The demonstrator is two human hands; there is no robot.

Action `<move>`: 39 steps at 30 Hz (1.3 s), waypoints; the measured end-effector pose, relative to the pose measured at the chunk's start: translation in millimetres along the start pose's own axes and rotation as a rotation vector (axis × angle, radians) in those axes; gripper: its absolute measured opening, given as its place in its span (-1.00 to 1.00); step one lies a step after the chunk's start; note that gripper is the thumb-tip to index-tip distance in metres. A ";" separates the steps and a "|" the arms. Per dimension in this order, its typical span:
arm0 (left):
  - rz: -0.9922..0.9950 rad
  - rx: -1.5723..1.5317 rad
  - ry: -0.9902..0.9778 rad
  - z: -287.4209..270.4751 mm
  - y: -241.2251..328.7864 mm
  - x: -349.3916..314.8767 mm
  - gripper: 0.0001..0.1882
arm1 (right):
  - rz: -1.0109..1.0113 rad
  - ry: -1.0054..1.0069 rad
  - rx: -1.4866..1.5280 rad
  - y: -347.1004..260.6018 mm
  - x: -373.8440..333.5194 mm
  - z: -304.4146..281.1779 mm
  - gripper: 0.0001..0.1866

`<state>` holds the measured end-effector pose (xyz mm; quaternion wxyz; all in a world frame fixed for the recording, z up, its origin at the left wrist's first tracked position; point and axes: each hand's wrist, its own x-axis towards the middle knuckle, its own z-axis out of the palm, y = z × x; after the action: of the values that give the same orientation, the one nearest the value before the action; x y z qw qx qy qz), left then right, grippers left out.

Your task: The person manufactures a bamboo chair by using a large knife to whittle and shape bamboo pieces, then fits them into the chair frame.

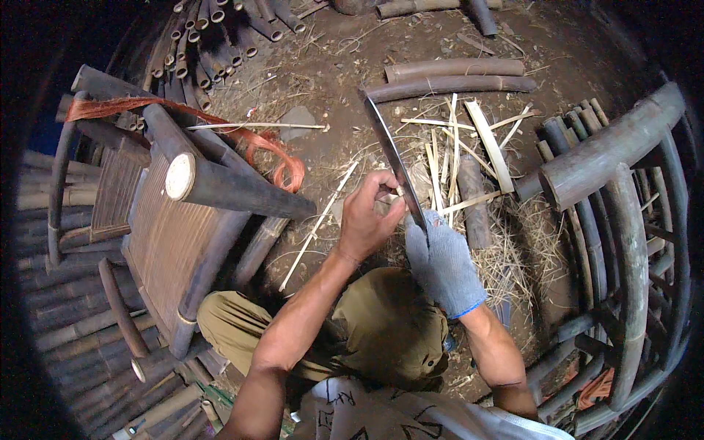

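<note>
My right hand (446, 257), in a grey knit glove with a blue cuff edge, is closed around the handle end of a long dark-bladed knife (394, 150). The blade points away from me, tilted to the left, and the glove hides the handle. My bare left hand (369, 214) is beside the blade's lower part, with fingers curled and pinched together close to it. Something small and pale shows at those fingertips; I cannot make out what it is. Beyond the glove, several pale split bamboo strips (490, 147) lie crossed on the ground.
A bamboo chair (180, 264) stands at the left, with a thick bamboo pole (242, 194) and orange ribbon (290, 172) by it. Bamboo furniture frames (632, 279) are at the right. Two bamboo lengths (455, 70) lie ahead; shavings (513, 271) cover the dirt near my right hand.
</note>
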<state>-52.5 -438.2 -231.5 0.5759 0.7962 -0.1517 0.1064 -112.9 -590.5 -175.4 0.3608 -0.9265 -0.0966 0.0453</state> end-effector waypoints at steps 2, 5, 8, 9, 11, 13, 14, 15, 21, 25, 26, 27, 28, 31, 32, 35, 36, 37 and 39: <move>-0.087 0.077 -0.042 -5.5 7.4 4.5 -0.68 | -0.094 0.001 -0.169 3.0 3.9 3.2 -0.92; -0.047 0.649 -0.174 -33.3 46.4 24.0 -0.69 | -0.129 -0.021 -0.255 8.2 9.1 0.2 -0.90; 0.220 0.486 0.114 -50.2 122.8 74.3 -0.77 | 0.029 0.088 -0.030 -3.2 7.0 -9.3 -0.86; 0.495 0.383 0.210 -49.2 139.1 94.0 -0.79 | -0.020 0.089 -0.088 -0.5 7.2 -6.2 -0.87; 0.725 0.418 0.077 -24.1 135.3 108.9 -0.78 | -0.121 0.098 -0.203 5.5 9.6 1.9 -0.89; 0.770 0.718 -0.158 1.3 86.5 109.7 -0.68 | -0.099 0.054 -0.171 -5.4 14.7 4.7 -0.87; 0.513 0.793 -0.433 13.8 41.6 105.4 -0.66 | -0.087 0.039 -0.157 -13.4 17.9 3.6 -0.86; 0.556 0.737 -0.399 19.2 47.6 108.0 -0.65 | 0.097 0.055 -0.115 -10.6 17.5 6.4 -0.85; 0.757 0.600 -0.134 -4.5 62.2 157.6 -0.68 | 0.076 0.050 -0.119 5.0 11.3 14.0 -0.84; 0.364 0.781 -0.247 9.8 -75.9 144.6 -0.69 | 0.154 -0.023 -0.058 48.5 31.9 74.3 -0.67; 0.394 0.691 -0.167 20.5 -73.0 144.0 -0.70 | 0.226 -0.003 -0.013 62.7 36.7 79.0 -0.64; 0.405 0.637 -0.060 13.8 -66.1 143.9 -0.70 | 0.227 0.002 0.041 58.7 40.5 75.3 -0.61; 0.417 0.581 0.045 4.8 -59.5 146.1 -0.70 | 0.216 -0.004 0.033 56.7 42.6 70.5 -0.62; 0.086 0.326 0.272 -24.8 -32.1 119.8 -0.67 | 0.111 0.044 0.073 67.9 43.7 62.6 -0.65; -0.182 0.230 0.126 -40.9 -13.9 96.9 -0.52 | 0.054 -0.008 -0.029 68.8 41.7 57.8 -0.66; -0.619 -0.085 -0.281 -54.6 11.9 32.5 -0.35 | 0.198 -0.056 0.017 51.6 38.2 53.3 -0.68; -0.622 -0.302 -0.192 -49.8 -2.5 11.8 -0.39 | 0.196 -0.110 0.010 43.7 39.5 52.5 -0.68; -0.565 -0.238 -0.199 -43.1 -7.1 5.5 -0.43 | 0.218 -0.158 0.000 42.1 37.4 51.9 -0.68; -0.492 -0.158 -0.180 -35.1 -11.7 -3.2 -0.47 | 0.230 -0.177 0.012 43.7 32.4 55.8 -0.68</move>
<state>-51.0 -401.1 -231.9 0.6288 0.7681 -0.0122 -0.1203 -83.4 -578.3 -246.5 0.3490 -0.9216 -0.0209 0.1684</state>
